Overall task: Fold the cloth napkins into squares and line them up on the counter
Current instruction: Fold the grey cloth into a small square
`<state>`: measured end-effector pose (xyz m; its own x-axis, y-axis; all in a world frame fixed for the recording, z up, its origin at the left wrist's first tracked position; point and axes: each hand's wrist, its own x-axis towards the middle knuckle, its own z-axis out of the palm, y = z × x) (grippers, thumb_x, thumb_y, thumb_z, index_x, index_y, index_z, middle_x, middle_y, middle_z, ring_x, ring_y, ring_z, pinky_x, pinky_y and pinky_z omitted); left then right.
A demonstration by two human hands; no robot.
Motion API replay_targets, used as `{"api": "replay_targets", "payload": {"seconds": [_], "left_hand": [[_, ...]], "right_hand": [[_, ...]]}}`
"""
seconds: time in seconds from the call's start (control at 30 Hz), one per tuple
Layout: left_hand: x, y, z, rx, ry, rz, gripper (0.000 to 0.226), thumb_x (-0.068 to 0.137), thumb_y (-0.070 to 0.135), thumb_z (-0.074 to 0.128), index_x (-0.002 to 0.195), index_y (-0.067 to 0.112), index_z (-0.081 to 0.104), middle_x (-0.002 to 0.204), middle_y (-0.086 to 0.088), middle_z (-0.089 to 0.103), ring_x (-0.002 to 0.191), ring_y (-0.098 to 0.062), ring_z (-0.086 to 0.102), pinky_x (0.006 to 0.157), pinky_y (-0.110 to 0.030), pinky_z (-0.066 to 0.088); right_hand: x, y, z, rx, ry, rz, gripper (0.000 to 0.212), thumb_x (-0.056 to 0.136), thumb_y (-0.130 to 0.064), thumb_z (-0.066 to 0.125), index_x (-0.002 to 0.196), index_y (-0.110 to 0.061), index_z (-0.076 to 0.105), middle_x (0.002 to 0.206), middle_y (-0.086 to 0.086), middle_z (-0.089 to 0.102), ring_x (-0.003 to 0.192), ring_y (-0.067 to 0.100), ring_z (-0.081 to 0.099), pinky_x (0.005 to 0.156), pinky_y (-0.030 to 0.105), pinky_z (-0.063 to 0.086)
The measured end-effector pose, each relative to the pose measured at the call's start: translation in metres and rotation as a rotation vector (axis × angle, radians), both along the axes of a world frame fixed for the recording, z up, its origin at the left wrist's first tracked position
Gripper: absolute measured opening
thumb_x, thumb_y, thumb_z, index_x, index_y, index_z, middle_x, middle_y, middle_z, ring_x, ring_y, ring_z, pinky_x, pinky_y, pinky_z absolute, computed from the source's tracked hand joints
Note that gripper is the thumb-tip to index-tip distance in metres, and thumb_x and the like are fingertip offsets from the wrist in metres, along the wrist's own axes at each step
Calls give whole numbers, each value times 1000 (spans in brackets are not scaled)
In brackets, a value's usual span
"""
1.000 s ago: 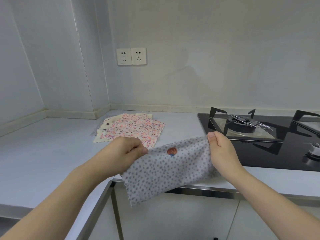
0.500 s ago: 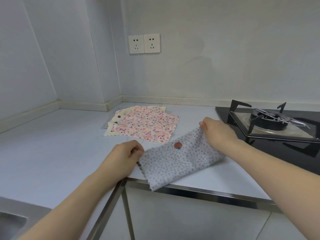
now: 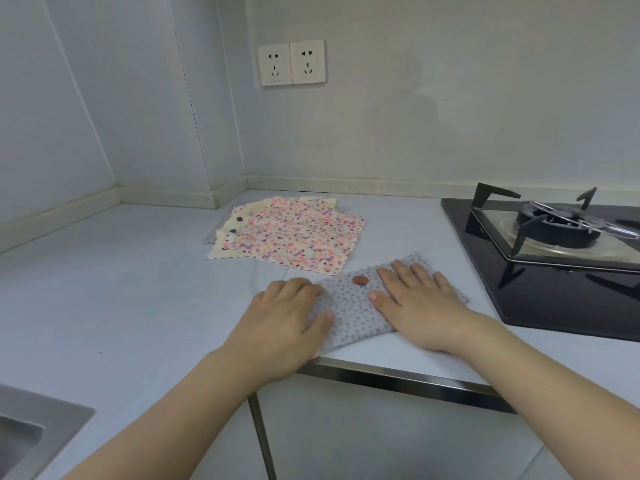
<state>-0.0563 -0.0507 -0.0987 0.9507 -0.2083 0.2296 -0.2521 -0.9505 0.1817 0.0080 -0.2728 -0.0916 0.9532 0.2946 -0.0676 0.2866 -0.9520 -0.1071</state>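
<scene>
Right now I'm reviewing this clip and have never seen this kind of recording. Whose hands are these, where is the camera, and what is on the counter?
There is no machine here. A person wears one wide-angle camera on the head, looking forward and down, so the two bare arms reaching in from the bottom are that person's own.

The left hand and right hand lie flat, palms down, on a grey dotted napkin, pressing it onto the counter near its front edge. Nothing is gripped or lifted. The napkin looks folded into a strip, not a square.

Behind it lies a loose pile of unfolded napkins, a pink-speckled one on top. A gas stove is to the right, a sink corner at lower left, and two wall sockets above.
</scene>
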Motion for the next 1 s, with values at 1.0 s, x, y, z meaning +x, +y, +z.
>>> {"api": "replay_targets", "payload": {"seconds": [1.0], "left_hand": [[34,12,19,-177,-90,297,5,94,13,43,89,13,45,73,-7,59,65,-26,55,53,-32,37]], "right_hand": [[0,20,1,127,-16,-9,62,99,-54,5,154,-24,5,162,-4,-2,148,16,-6,119,48,-5]]}}
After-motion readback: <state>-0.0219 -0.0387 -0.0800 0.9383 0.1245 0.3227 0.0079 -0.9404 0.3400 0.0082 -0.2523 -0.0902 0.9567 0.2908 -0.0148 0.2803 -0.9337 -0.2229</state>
